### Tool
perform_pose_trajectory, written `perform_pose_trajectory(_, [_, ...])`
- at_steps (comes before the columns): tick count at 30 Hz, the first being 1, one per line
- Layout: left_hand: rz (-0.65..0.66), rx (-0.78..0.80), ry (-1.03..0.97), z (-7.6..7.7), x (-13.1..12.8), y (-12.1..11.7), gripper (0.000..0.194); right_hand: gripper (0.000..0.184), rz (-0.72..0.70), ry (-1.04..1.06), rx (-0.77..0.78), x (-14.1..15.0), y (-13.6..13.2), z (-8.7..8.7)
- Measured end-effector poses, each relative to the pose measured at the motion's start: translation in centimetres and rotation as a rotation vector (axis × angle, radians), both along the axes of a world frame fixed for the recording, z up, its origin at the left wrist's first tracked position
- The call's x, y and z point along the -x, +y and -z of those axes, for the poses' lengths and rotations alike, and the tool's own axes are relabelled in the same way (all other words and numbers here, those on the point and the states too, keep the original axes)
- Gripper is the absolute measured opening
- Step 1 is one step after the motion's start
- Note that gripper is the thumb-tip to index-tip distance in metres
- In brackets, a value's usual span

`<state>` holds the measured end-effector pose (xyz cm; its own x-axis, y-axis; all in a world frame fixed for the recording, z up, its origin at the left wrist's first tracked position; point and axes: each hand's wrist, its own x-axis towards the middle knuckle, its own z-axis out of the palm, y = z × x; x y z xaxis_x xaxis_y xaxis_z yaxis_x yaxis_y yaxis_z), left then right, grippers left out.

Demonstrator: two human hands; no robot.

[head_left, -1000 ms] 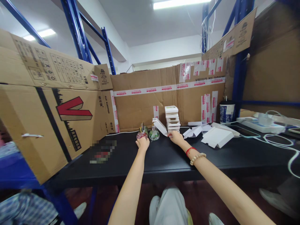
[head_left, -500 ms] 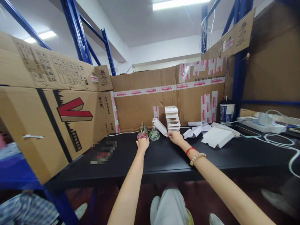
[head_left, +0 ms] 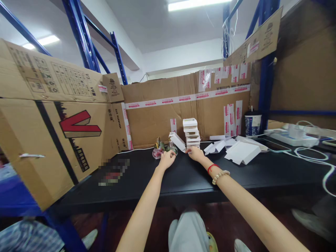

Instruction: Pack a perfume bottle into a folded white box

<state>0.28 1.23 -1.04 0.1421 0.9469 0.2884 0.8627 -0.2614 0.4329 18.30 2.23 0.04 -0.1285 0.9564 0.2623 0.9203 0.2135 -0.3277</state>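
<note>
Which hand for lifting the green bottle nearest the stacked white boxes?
Probably the left hand: its fingers are right at that green bottle, while the right hand is by the stacked white boxes.

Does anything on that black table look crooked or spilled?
The stack of white boxes looks uneven, its layers jutting out of line. Beside it, one white carton slants, its lower end by the right hand. I see no spill.
</note>
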Motion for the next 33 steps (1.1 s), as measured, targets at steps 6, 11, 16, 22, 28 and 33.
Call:
perform_pose_trajectory(6, [0.059, -0.030, 0.039, 0.55, 0.12, 0.23, 0.025, 0.032, 0.006, 0.000, 0.001, 0.09, -0.20, -0.02])
perform_pose_trajectory(11, [0.166, -0.032, 0.066, 0.42, -0.34, -0.03, 0.043, 0.031, -0.019, -0.005, -0.002, 0.05, -0.22, 0.03])
perform_pose_trajectory(16, [0.125, -0.003, 0.104, 0.69, -0.62, 0.13, 0.048, 0.031, -0.024, 0.002, 0.006, 0.07, -0.23, -0.04])
perform_pose_trajectory(22, [0.075, 0.012, 0.117, 0.82, -0.65, 0.27, 0.048, 0.030, -0.038, 0.034, -0.043, 0.03, 0.18, 0.34])
perform_pose_trajectory(28, [0.012, 0.020, 0.077, 0.83, -0.60, 0.44, 0.048, 0.038, -0.042, 0.113, -0.156, -0.08, 0.65, 0.61])
perform_pose_trajectory(33, [-0.001, 0.001, 0.047, 0.60, -0.45, 0.20, 0.040, 0.040, 0.013, 0.107, -0.095, 0.03, 0.30, 0.39])
